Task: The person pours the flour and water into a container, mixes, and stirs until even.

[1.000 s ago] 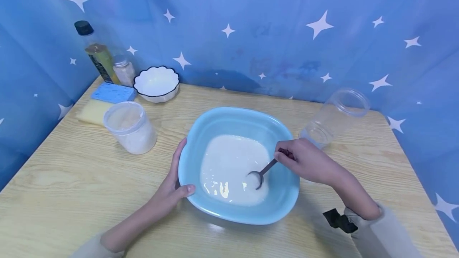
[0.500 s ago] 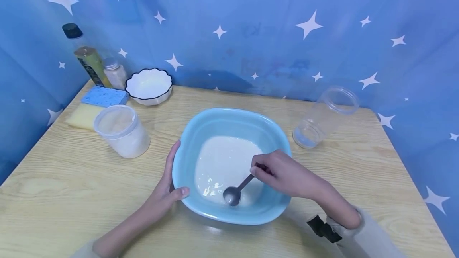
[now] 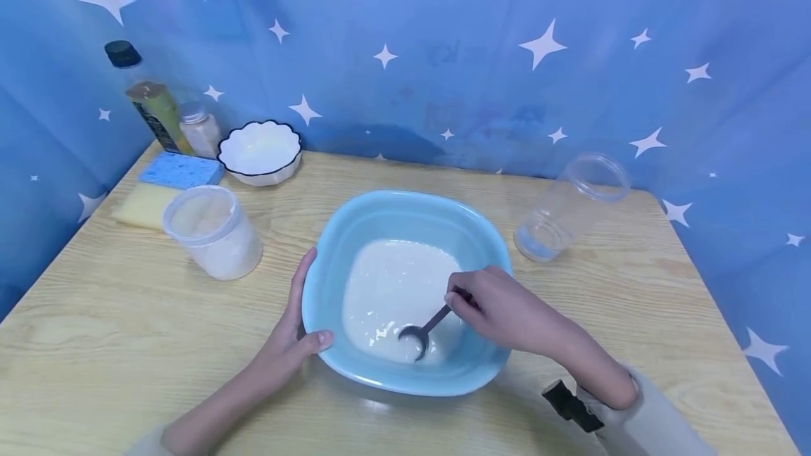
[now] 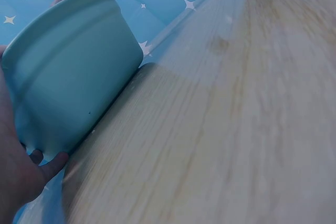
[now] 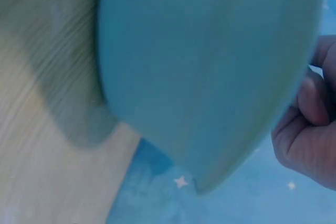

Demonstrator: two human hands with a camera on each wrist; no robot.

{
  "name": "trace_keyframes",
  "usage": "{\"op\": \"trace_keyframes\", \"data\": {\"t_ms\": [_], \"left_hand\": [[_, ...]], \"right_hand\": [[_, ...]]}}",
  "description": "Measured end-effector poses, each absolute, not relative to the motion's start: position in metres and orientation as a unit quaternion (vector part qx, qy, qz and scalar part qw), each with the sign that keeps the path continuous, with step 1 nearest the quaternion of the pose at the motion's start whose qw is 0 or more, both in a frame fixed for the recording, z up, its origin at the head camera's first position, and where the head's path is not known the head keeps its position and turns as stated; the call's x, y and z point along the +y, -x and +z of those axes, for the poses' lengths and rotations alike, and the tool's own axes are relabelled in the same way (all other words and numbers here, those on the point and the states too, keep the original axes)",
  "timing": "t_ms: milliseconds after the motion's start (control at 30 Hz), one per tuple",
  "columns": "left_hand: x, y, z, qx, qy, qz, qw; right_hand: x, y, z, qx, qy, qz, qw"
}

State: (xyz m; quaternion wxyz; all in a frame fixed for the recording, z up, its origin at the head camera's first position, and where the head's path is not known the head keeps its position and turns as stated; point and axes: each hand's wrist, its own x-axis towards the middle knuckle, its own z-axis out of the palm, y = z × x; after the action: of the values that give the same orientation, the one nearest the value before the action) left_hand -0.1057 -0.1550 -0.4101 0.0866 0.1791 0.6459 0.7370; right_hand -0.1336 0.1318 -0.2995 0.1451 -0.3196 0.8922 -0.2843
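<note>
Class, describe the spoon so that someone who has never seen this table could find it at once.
Start at the wooden table, then its central light-blue basin of white liquid. The spoon is the only dark utensil, gripped by the right hand, bowl dipped in the liquid.

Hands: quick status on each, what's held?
Left hand: open, fingers against the blue basin's rim, steadying it.
Right hand: closed, pinching the spoon in the white liquid.

You can't see most of the spoon (image 3: 421, 333) bowl, it's sunk in the white liquid (image 3: 393, 294). The right wrist view is a blurry basin (image 5: 210, 72) wall, and your right hand (image 5: 310, 129) is cut off at the edge.
</note>
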Motion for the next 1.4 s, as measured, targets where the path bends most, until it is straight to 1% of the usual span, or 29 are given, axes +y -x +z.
{"op": "trace_keyframes", "data": {"t_ms": [133,300,433,600,700,800,933,1067,1267,1400], "left_hand": [[-0.155,0.105,-0.411,0.640,-0.180,0.741,0.094],[-0.154,0.105,-0.412,0.640,-0.180,0.742,0.093],[-0.155,0.105,-0.411,0.648,-0.181,0.734,0.094],[-0.156,0.105,-0.410,0.660,-0.182,0.723,0.091],[-0.156,0.105,-0.411,0.655,-0.186,0.727,0.087],[-0.156,0.104,-0.412,0.651,-0.185,0.732,0.085],[-0.156,0.104,-0.412,0.654,-0.179,0.730,0.086],[-0.156,0.105,-0.410,0.659,-0.182,0.724,0.085],[-0.157,0.106,-0.408,0.658,-0.182,0.725,0.092],[-0.157,0.106,-0.408,0.657,-0.180,0.726,0.090]], "right_hand": [[0.135,0.134,-0.298,0.897,0.307,-0.276,0.155],[0.137,0.136,-0.296,0.908,0.292,-0.265,0.144],[0.138,0.136,-0.294,0.905,0.293,-0.271,0.150],[0.135,0.138,-0.290,0.908,0.263,-0.301,0.127],[0.123,0.138,-0.295,0.891,0.276,-0.333,0.137],[0.113,0.137,-0.304,0.885,0.296,-0.329,0.143],[0.109,0.136,-0.310,0.895,0.295,-0.310,0.128],[0.111,0.137,-0.306,0.902,0.285,-0.301,0.124],[0.114,0.140,-0.293,0.911,0.258,-0.308,0.091],[0.105,0.138,-0.299,0.892,0.287,-0.333,0.108]]}}
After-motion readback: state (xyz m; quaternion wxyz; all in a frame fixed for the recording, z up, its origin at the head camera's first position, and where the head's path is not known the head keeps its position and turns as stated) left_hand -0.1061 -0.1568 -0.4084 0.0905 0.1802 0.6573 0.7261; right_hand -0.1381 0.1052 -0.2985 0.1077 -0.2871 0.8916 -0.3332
